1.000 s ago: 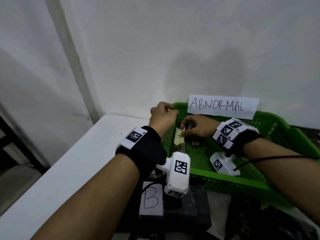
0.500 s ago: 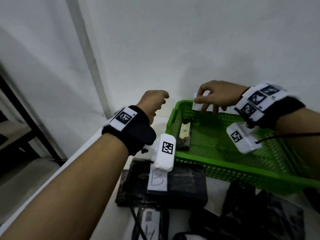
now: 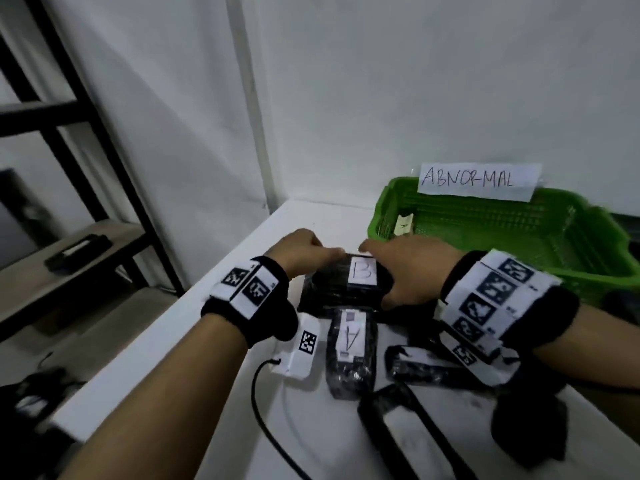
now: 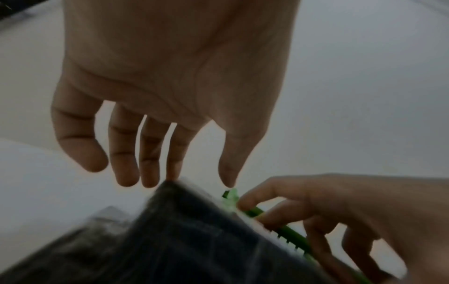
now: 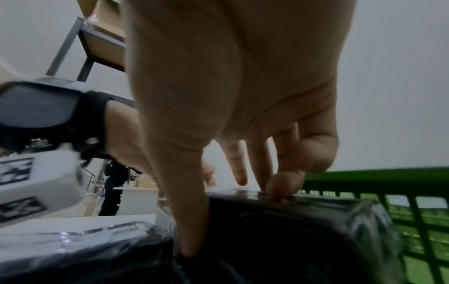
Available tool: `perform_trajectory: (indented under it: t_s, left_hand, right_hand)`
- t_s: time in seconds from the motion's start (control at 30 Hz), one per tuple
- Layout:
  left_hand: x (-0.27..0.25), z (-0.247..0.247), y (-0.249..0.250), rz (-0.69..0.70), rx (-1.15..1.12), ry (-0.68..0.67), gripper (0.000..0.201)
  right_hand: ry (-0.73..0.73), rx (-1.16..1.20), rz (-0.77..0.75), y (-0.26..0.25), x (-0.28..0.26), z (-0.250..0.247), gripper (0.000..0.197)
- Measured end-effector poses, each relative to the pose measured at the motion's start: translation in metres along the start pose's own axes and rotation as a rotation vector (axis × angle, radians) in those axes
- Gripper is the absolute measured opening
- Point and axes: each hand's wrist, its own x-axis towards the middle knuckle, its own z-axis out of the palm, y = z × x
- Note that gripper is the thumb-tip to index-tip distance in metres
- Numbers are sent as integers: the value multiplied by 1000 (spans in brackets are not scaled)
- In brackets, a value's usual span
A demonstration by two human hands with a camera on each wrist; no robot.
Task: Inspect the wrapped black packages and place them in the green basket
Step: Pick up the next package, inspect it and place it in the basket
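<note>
A black wrapped package labelled B [image 3: 360,280] lies on the white table [image 3: 214,334], just in front of the green basket [image 3: 519,233]. My right hand [image 3: 398,258] grips it, fingers over the far edge and thumb [image 5: 192,240] pressed into the near side. The left hand [image 3: 311,252] reaches to the package's far left corner, and its straight fingertips [image 4: 171,176] touch the wrap there. Inside the basket, a small labelled package [image 3: 403,223] leans on the left wall. Package A [image 3: 351,344] lies nearer to me.
A paper sign reading ABNORMAL [image 3: 478,181] hangs on the basket's back rim. More black wrapped packages [image 3: 433,368] and a black cable [image 3: 273,441] lie on the near table. A dark shelf frame [image 3: 86,133] stands to the left, past the table edge.
Both hands came back from the basket, leaving the small package inside it. They dropped to the table and now meet at package B, with the right hand taking hold.
</note>
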Motion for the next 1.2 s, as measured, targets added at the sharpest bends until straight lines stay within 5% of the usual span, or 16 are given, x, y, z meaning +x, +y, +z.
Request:
perform_trajectory:
  t_s: [0.1, 0.27, 0.4, 0.6, 0.7, 0.8, 0.93, 1.2]
  left_hand:
    - [-15, 9, -20, -51, -58, -71, 52]
    - [-34, 9, -26, -30, -408, -6, 45]
    - [-49, 3, -24, -7, -832, -15, 28]
    - [-58, -10, -23, 122, -1066, 73, 25]
    - [-60, -7, -7, 224, -1127, 45, 26]
    - [-59, 9, 26, 336, -1111, -49, 18]
    - [-54, 32, 75, 435, -1002, -98, 41]
    - [-32, 70, 121, 580, -898, 32, 65]
  right_hand:
    - [9, 79, 51, -1, -1, 0, 94]
    - [41, 200, 66, -1, -16, -8, 100]
    - [177, 248, 36, -3, -37, -15, 96]
    - [436, 510, 122, 23, -72, -27, 86]
    - [463, 1072, 201, 46, -87, -17, 83]
    - [537, 1588, 178, 64, -97, 0, 58]
    - [764, 1662, 181, 78, -104, 11, 38]
    - [1035, 1529, 242, 112, -119, 28, 43]
